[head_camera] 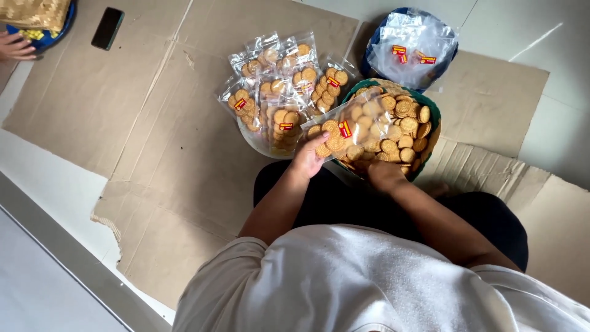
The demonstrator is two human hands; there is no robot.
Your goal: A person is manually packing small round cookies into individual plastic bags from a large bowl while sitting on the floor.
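One head view is given, looking straight down on a person seated on the floor. Flattened brown cardboard sheets (153,123) are spread over a pale tiled floor (571,74), and a grey strip (61,252), perhaps a threshold, is seen running along the lower left. The cardboard is creased and torn at its lower left edge.

A clear plastic bag of round biscuits (344,132) is gripped at its lower corner by the left hand (309,158), with the fingers closed on the plastic. The bag is held tilted over the near rim of a green basket (435,110), which is filled with loose round biscuits (402,123). The right hand (382,173) is placed at the basket's near edge, just under the bag; whether it is open or closed cannot be told, since the fingers are hidden by the bag and the biscuits.

Just left of the basket, a pile of filled biscuit bags (276,92) with small red labels is heaped on a pale round tray. Beyond the basket, a blue bowl (370,58) is filled with empty clear bags (412,46).

At the upper left, a black phone (107,28) is laid on the cardboard, and another person's hand (15,47) is rested beside a blue dish (46,37) bearing a woven mat.
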